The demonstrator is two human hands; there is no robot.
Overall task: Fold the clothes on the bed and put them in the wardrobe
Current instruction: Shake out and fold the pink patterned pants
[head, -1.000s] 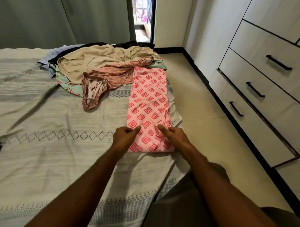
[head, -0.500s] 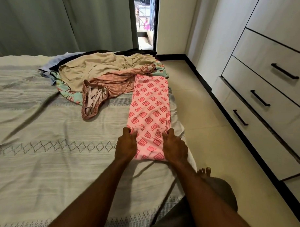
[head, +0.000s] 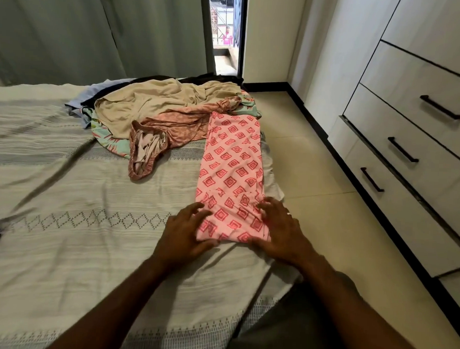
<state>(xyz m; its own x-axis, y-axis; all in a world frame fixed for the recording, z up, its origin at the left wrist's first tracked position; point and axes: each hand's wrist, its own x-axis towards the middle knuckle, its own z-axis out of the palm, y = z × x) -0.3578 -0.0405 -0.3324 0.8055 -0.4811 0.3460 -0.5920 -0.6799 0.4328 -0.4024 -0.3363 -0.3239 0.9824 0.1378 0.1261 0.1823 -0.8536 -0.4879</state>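
On one bed (head: pixel 65 220) — two hands, left hand (head: pixel 185 232) and right hand (head: pixel 279 231), grip loose, flat on one pink garment (head: pixel 231 169).

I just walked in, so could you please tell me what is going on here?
A person is folding clothes on the bed. Both hands, the left hand and right hand, rest with spread fingers on the near end of a pink garment folded into a long strip. A pile of unfolded clothes waits behind it; the wardrobe stands to the right.
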